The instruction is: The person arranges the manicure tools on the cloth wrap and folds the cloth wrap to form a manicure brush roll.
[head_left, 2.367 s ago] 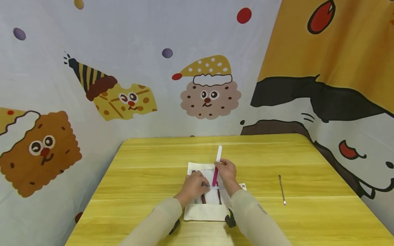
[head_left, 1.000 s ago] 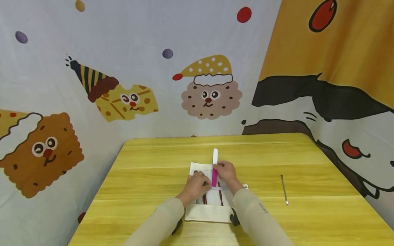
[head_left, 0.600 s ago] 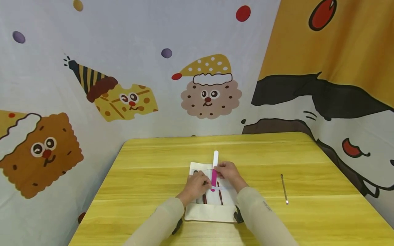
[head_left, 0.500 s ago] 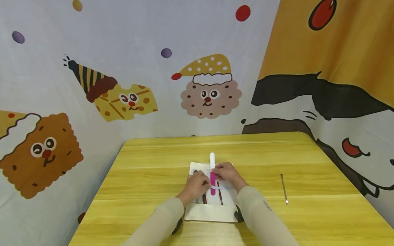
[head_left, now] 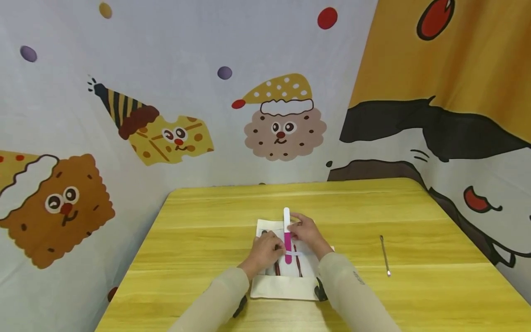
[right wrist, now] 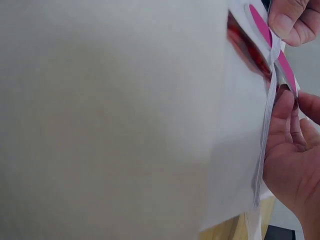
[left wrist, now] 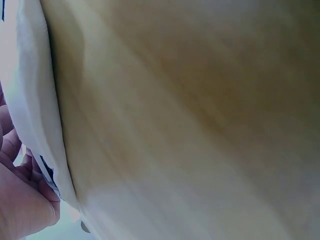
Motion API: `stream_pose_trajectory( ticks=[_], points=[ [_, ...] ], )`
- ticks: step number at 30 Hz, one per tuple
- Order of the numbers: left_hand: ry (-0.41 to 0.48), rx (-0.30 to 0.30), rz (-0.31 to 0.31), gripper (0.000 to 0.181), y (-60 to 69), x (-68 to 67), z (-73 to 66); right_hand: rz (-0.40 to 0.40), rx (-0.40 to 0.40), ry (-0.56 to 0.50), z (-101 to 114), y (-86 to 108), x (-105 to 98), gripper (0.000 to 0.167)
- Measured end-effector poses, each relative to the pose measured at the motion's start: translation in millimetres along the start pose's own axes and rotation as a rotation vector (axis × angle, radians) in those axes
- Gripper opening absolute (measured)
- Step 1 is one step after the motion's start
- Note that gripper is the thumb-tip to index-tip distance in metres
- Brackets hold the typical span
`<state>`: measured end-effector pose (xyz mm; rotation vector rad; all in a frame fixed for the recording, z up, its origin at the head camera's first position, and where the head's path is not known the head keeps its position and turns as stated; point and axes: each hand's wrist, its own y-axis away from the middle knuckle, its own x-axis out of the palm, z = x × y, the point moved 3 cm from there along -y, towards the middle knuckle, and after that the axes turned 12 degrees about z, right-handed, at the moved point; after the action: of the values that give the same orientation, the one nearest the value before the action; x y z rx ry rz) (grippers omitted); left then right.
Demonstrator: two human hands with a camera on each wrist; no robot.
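A pink and white nail file (head_left: pixel 288 247) stands lengthwise over an open cream fabric tool case (head_left: pixel 284 287), its pink end under a white elastic band (head_left: pixel 295 253). My right hand (head_left: pixel 305 230) holds the file near its middle; in the right wrist view its fingertips meet the file's edge. My left hand (head_left: pixel 265 251) pinches the elastic just left of the file, and in the right wrist view its thumb (right wrist: pixel 283 24) presses by the band. Dark red slim tools (head_left: pixel 297 263) lie in the case on both sides of the file. The left wrist view shows mostly table.
A thin metal double-ended tool (head_left: pixel 385 256) lies on the wood-grain table (head_left: pixel 199 221) to the right. Black straps (head_left: pixel 320 291) show by the sleeves. A cartoon-printed cloth (head_left: pixel 186 60) hangs behind the table.
The nail file has come down toward me and turned upright, its pink end passing under the elastic band. My right hand followed it; my left hand stayed at the band.
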<state>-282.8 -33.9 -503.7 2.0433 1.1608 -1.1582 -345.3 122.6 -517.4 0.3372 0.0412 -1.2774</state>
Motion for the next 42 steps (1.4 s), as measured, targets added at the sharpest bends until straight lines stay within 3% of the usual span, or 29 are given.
stream_pose_trajectory(
  ticks=[5,14,24,34,42],
  points=[
    [0.008,-0.009,0.0,0.011,-0.3,-1.2,0.6,0.068,-0.047,0.049,0.7,1.1,1.5,0.062],
    [0.004,-0.015,0.014,0.012,-2.0,-2.2,-0.5,0.139,-0.024,0.115,4.5,6.3,-0.2,0.072],
    [-0.006,-0.011,0.001,0.013,-4.3,-3.3,0.5,0.162,0.001,0.112,6.7,3.9,-0.9,0.062],
    [0.016,-0.012,0.014,0.011,-2.4,0.2,0.2,0.17,0.013,0.142,4.4,4.9,-1.0,0.08],
    [0.025,-0.022,0.008,0.013,-2.5,2.4,2.7,0.175,0.005,0.111,0.1,7.0,-3.2,0.064]
  ],
)
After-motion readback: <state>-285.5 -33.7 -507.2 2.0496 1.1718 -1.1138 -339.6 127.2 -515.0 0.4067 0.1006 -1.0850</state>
